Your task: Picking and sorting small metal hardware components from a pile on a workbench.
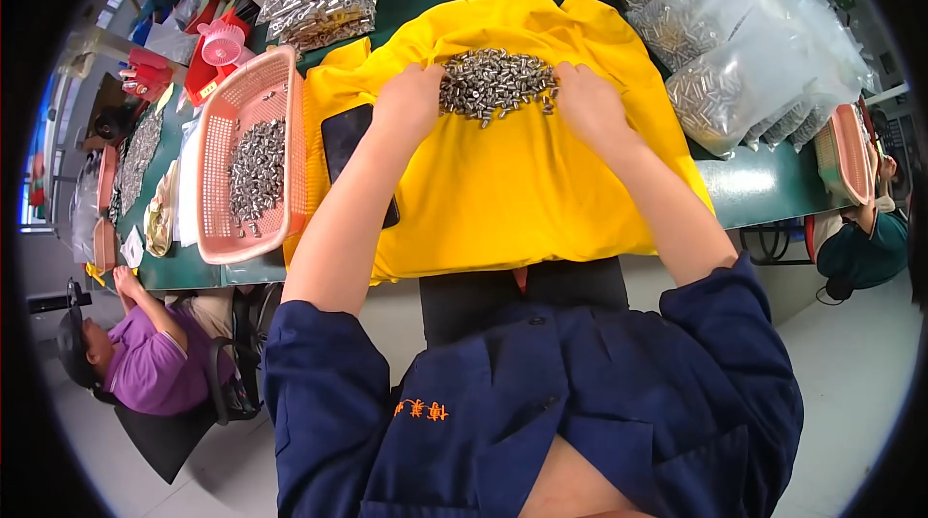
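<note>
Now left hand [410, 100] and right hand [586, 100] flank metal pins pile [495, 83] on yellow cloth [503, 189], both loosely cupped, gripping nothing

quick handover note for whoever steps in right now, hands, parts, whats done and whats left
Left hand: open, resting at the left edge of the pile of small metal cylinders.
Right hand: open, at the pile's right edge.
The pile lies on the yellow cloth on the green table.
Done: some cylinders already sit in the pink basket to the left.
Left: the pile on the cloth, plus the full clear bags at right.
</note>
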The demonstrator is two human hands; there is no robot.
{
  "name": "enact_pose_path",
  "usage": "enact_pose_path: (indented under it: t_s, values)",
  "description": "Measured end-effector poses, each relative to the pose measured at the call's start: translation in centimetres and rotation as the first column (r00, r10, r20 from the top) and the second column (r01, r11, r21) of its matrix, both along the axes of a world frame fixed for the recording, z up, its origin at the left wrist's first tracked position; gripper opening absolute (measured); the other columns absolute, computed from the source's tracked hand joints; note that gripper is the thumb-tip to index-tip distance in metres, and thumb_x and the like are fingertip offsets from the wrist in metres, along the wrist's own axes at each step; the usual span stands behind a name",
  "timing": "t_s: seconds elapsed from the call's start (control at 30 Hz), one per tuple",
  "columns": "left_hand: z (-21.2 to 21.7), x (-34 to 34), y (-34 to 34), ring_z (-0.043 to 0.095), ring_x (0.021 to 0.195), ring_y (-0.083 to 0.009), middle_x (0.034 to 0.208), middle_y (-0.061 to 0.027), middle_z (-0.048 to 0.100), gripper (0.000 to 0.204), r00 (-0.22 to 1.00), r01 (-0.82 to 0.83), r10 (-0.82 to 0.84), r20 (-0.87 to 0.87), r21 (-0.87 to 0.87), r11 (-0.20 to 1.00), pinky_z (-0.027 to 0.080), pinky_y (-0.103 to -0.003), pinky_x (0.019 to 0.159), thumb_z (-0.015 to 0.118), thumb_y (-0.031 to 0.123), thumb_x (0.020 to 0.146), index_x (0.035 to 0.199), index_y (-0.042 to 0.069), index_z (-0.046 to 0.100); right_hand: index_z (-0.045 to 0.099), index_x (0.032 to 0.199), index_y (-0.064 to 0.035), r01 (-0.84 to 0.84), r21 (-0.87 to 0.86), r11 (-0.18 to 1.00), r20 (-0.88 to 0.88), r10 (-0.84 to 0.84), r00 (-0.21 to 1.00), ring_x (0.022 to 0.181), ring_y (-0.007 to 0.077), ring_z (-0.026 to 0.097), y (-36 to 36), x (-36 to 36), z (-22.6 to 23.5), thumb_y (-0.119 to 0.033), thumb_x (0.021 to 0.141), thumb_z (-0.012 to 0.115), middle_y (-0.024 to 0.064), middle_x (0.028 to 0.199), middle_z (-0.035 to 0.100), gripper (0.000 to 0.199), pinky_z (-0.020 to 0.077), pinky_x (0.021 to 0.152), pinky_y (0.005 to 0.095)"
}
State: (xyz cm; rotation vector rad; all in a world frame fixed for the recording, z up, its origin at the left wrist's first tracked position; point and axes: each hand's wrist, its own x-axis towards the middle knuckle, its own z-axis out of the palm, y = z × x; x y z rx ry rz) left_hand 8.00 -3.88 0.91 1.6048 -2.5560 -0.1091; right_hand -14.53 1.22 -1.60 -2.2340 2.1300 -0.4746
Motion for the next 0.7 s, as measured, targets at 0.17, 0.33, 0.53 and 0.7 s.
enact_pose_path:
  t_s: [0.17,0.33,0.53,0.7]
  values:
    - [-0.9,-0.6,1.6,0.053,0.086,-0.0317,0.093,-0.0145,0.054,0.024,0.963,0.108,-0.121,-0.242,-0.064,0.992,0.043,-0.037,0.076,0.047,0.004,0.073,0.096,0.008,0.055,0.046,0.088,-0.0022,-0.084,-0.110,0.990,0.229,0.108,0.968,0.073,0.0359,0.054,0.0,3.3,-0.9,-0.007,0.075,0.041,0.0195,0.079,0.055,0.014,0.0430,0.067,0.0423]
    - [-0.3,-1.1,2.9,0.052,0.089,-0.0290,0.096,-0.0109,0.053,0.023,0.902,0.141,-0.155,-0.403,-0.063,0.988,0.043,-0.036,0.076,0.054,0.007,0.071,0.094,0.011,0.056,0.047,0.096,-0.0031,-0.137,-0.159,0.978,0.499,0.200,0.843,0.075,0.0306,0.055,-2.0,2.5,-0.1,-0.009,0.077,0.044,0.0167,0.081,0.057,0.020,0.0425,0.067,0.0383]
    - [0.5,-4.4,4.1,0.055,0.082,-0.0257,0.087,-0.0090,0.058,0.016,0.839,0.319,-0.318,-0.441,-0.074,0.945,0.044,-0.034,0.072,0.055,0.011,0.072,0.087,0.007,0.059,0.048,0.098,-0.0029,0.087,0.018,0.996,0.808,-0.066,0.586,0.066,0.0140,0.052,-3.0,-2.9,0.6,-0.010,0.079,0.046,0.0075,0.076,0.057,0.020,0.0408,0.061,0.0252]
    - [-0.2,-7.1,4.6,0.055,0.080,-0.0276,0.082,-0.0097,0.057,0.013,0.952,0.297,-0.300,-0.055,-0.065,0.953,0.044,-0.035,0.071,0.054,0.016,0.073,0.082,0.009,0.060,0.051,0.090,-0.0017,-0.011,-0.108,0.994,0.859,0.099,0.502,0.066,0.0100,0.050,-1.6,-4.0,-1.0,-0.006,0.079,0.045,0.0037,0.074,0.055,0.013,0.0408,0.061,0.0228]
